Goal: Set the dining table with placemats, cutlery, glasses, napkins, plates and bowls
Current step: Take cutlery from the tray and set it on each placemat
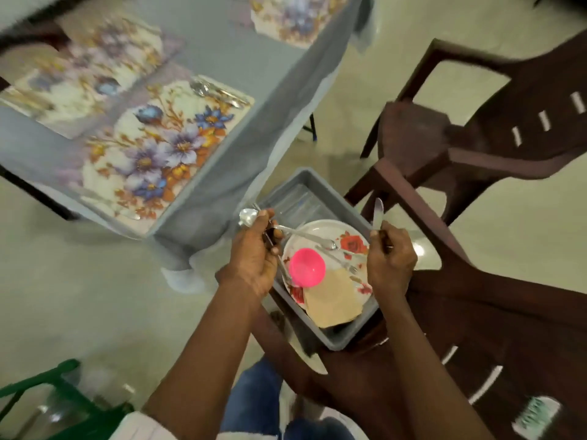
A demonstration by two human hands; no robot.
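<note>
Mats [152,154] lie on the grey-clothed desk [254,58], at least three in view, so that step looks done; cutlery is part way: one set [219,92] lies along the far edge of the nearest mat; a blurred glint at its near edge may be another piece, though that cannot be told; the other mats are too blurred to judge. The person stands apart from the desk, over a grey bin [343,339] that sits on a brown chair [460,312]; the left hand [254,258] has its fingers curled round a spoon [247,216] and what seems a fork, held over the bin's left rim; the right hand [390,258] grips a knife [378,214] by the handle, blade pointing away from the body, over the right rim. In the bin lie a flowered plate [351,241] with more cutlery [314,238] across it, a pink bowl [307,267] resting on the plate, and beige napkins [330,301] at the near end; clear shapes at the far end may be glasses. No plate, bowl, napkin or glass shows on the desk, so most of the setting is judged left to do; the pieces in hand probably go to a mat next.
</note>
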